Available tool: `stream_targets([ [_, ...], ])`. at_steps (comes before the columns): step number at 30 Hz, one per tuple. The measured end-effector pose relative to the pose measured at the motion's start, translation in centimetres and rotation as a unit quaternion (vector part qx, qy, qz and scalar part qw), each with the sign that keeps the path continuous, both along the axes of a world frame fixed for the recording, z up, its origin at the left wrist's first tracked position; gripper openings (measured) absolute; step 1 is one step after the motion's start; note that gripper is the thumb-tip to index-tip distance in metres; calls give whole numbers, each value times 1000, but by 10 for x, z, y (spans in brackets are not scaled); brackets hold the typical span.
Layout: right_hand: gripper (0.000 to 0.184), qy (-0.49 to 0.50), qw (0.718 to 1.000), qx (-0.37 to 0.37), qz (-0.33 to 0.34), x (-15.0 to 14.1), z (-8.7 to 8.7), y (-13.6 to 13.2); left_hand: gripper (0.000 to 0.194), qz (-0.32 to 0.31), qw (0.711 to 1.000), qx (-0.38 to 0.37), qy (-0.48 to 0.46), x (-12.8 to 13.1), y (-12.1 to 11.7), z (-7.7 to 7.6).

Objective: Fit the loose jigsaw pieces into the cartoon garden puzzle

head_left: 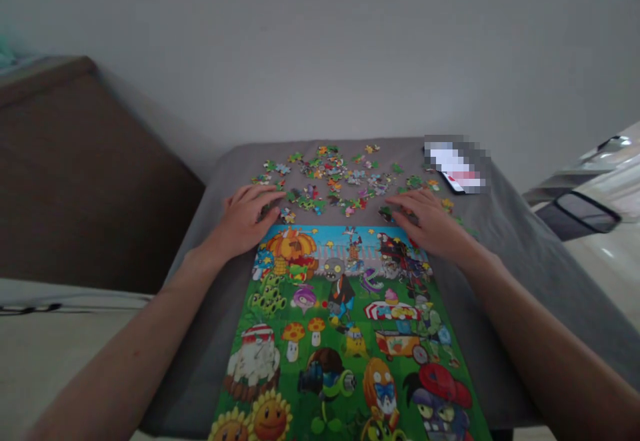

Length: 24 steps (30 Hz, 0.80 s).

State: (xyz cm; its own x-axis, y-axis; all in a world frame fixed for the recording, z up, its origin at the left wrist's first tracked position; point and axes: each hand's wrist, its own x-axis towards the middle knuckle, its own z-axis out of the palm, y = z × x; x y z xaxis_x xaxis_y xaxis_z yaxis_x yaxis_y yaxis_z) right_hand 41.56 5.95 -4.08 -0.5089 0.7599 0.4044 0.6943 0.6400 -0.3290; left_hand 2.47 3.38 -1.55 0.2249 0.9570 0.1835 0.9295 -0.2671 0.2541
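A colourful cartoon puzzle picture sheet (345,334) with a blue top strip and green lower area lies flat on the grey table cover, running toward me. Beyond its far edge lies a scattered spread of loose jigsaw pieces (330,181). My left hand (245,219) rests palm down at the sheet's far left corner, its fingertips beside a few pieces. My right hand (425,221) lies palm down on the sheet's far right corner, its fingers reaching over a dark piece (385,213). Neither hand visibly holds anything.
A smartphone (454,177), partly blurred out, lies at the far right of the grey-covered table (520,274). A few pieces sit near it. A brown cushioned seat (85,174) stands to the left, a white wall behind, and a glossy white object (580,201) to the right.
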Motion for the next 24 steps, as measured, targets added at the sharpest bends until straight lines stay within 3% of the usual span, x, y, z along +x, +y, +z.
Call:
stream_targets([
  [7,27,8,1000,-15,19,-10,1,-5,38,26,999,6,-29,-1,3,-4],
  [16,25,9,999,-14,31,-13,1,-4,29,-10,1000,-6,-5,37,19,-6],
  [24,27,8,1000,-9,29,-11,-1,-3,12,-17,997,13,-72,38,20,-6],
])
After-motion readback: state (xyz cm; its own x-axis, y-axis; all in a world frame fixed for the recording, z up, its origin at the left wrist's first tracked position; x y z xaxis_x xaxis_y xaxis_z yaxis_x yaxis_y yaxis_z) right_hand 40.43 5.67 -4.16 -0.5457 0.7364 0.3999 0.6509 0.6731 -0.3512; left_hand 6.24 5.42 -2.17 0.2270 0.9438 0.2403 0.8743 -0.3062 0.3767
